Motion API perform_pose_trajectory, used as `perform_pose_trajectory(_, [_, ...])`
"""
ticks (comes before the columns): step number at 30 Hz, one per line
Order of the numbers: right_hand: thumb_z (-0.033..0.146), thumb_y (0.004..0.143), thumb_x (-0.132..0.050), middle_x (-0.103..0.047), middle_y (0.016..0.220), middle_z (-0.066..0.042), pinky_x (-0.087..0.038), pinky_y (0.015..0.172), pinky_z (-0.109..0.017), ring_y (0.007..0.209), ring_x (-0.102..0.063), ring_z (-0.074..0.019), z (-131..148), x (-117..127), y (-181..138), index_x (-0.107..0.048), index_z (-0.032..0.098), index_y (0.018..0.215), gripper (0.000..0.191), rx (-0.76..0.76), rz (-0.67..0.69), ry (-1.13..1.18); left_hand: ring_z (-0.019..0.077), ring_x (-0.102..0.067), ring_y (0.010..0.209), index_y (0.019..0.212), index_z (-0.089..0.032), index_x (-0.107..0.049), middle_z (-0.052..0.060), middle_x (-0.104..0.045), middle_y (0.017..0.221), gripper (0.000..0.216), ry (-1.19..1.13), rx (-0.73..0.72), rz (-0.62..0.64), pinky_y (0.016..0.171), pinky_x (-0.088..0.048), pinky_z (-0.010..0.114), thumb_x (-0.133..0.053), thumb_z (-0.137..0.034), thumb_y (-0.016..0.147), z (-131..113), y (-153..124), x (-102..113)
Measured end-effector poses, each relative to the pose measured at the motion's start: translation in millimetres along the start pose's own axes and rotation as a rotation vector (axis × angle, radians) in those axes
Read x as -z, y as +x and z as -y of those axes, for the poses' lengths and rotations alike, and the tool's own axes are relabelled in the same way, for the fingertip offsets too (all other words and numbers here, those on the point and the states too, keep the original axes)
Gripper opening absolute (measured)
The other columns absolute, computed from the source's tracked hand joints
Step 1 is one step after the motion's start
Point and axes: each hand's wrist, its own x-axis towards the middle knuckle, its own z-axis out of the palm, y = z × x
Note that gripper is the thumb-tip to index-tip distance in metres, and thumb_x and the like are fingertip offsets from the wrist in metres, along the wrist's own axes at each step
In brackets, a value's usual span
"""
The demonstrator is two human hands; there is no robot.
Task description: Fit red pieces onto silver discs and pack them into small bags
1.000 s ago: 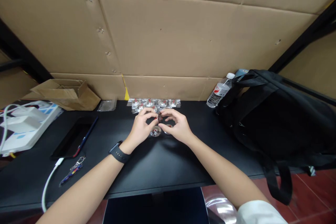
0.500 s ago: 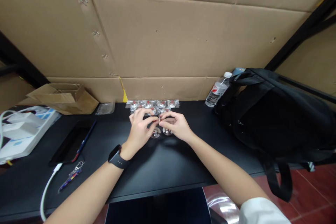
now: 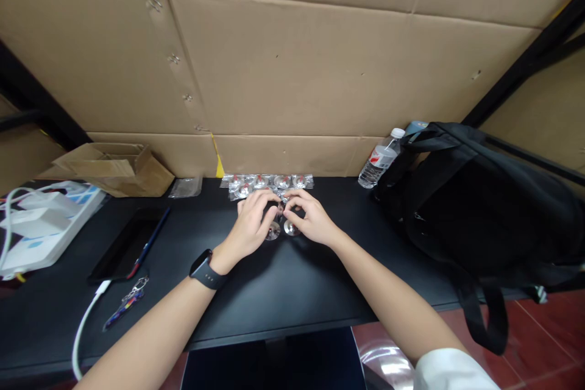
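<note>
My left hand [image 3: 253, 222], with a black watch on its wrist, and my right hand [image 3: 311, 219] meet over the middle of the table. Between their fingertips is a small round metal piece [image 3: 280, 210], partly covered by the fingers. Thumb and fingers of both hands are bent in a pinch around it. Two shiny metal discs [image 3: 291, 228] lie on the table just below the hands, the left one partly behind my left thumb. Behind the fingers, several similar discs with red spots sit in clear plastic bags [image 3: 260, 181]; my fingers hide some of them.
A water bottle [image 3: 380, 158] and a black backpack [image 3: 484, 213] stand at right. On the left are an open paper bag [image 3: 153, 175], a flat plastic bag [image 3: 186, 187], a power strip [image 3: 50, 250], a dark phone or tablet [image 3: 121, 244], a pen [image 3: 153, 234] and a keychain [image 3: 125, 306].
The small metal piece, seen edge-on before, now shows more of its face between my fingertips. My hands are slightly farther apart, and the whole view has shifted a little.
</note>
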Motion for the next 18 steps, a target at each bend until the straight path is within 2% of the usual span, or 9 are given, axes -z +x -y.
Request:
perform_pose_trajectory(5, [0.026,0.091,-0.064,-0.06,0.125,-0.008,-0.051,0.094,-0.037,0.12,-0.057,-0.0229,-3.7,2.5,0.0,-0.068,0.022,0.088,0.007,0.014,0.011,-0.038,0.0267,-0.049,0.126,0.12,-0.03,-0.062,0.005,-0.06,0.129,0.025,0.032,-0.048,0.075,0.099,-0.033,0.041,-0.054,-0.04,0.098,0.3,0.2,-0.9])
perform_pose_trajectory(11, [0.029,0.092,-0.063,-0.06,0.124,-0.008,-0.05,0.094,-0.036,0.115,-0.059,-0.0219,-0.3,1.5,0.0,-0.068,0.022,0.089,0.009,0.014,0.01,0.015,0.0277,-0.052,0.119,0.109,-0.033,-0.071,0.003,-0.065,0.121,0.019,0.113,-0.014,0.027,0.095,-0.033,0.043,-0.065,-0.036,0.092,5.0,0.3,-3.0])
perform_pose_trajectory(18, [0.029,0.093,-0.063,-0.06,0.124,-0.007,-0.05,0.093,-0.035,0.114,-0.059,-0.0213,0.2,-6.9,-1.4,-0.067,0.022,0.088,0.008,0.022,0.015,0.013,0.0307,-0.051,0.118,0.095,-0.031,-0.077,0.005,-0.068,0.115,0.012,0.2,-0.016,0.028,0.093,-0.032,0.046,-0.072,-0.036,0.086,8.5,0.7,-2.0])
